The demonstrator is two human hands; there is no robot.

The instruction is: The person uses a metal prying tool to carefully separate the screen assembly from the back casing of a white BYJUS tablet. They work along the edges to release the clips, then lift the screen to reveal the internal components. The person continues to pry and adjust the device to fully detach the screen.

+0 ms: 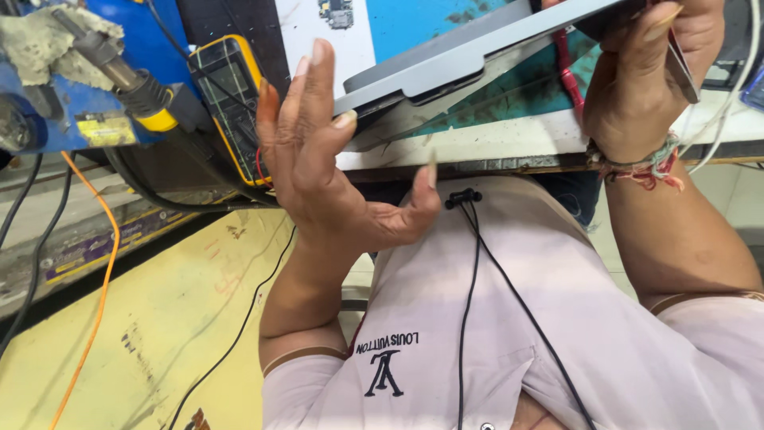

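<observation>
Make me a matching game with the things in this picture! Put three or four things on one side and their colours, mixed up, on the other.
Things:
1. meter
2. thin cable on the floor
3. flat slab in the right hand: slab
4. clip on the shirt

Colours:
A. grey
B. black
C. yellow and black
D. orange

Pairs: 1-C, 2-D, 3-A, 4-B

grey laptop (pixel 477 49), yellow-edged multimeter (pixel 231 87), orange cable (pixel 102 271)
</observation>
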